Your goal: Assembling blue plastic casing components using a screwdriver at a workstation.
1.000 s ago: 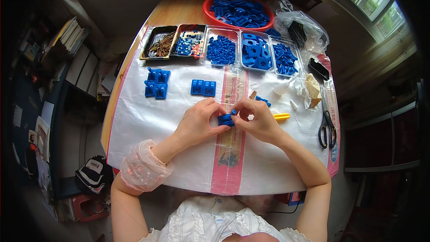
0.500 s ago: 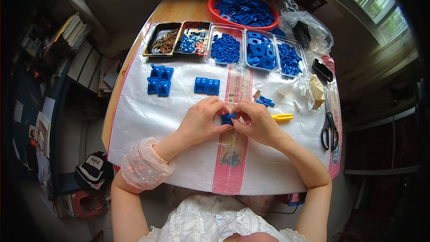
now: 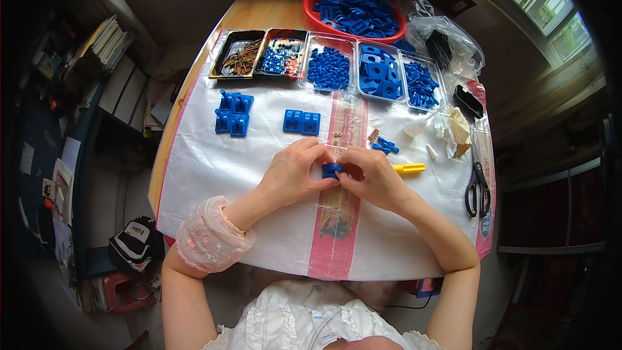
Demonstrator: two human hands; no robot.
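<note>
The left hand [image 3: 295,172] and the right hand [image 3: 372,178] meet over the middle of the tabletop [image 3: 272,16], fingertips drawn in and pinching a small blue plastic part [image 3: 331,170] from either side. The part sits between the two thumbs, held just above the white plastic sheet [image 3: 214,168] that covers the tabletop, over the sheet's pink stripe [image 3: 330,253]. How much of the part is hidden in the fingers cannot be told.

Taking the blue part as the landmark: just to its right, past the right hand, lies a yellow tool [image 3: 409,168]. Beyond it and slightly right lie a few loose blue pieces [image 3: 385,146]. Beyond it and slightly left stands a pair of joined blue blocks [image 3: 301,121], and farther left a larger cluster of blue blocks [image 3: 232,113]. Far to the right, near the sheet's edge, lie black-handled scissors [image 3: 478,185], with a crumpled tan wrapper [image 3: 459,131] beyond them.

Well beyond the part runs a row of trays: a dark tray of brown pieces [image 3: 238,58], a tray of mixed small blue bits [image 3: 280,57], and three clear trays of blue parts [image 3: 372,74]. Behind these sits a red bowl [image 3: 311,10] heaped with blue parts, and a clear bag [image 3: 447,42] with dark pieces to its right.
</note>
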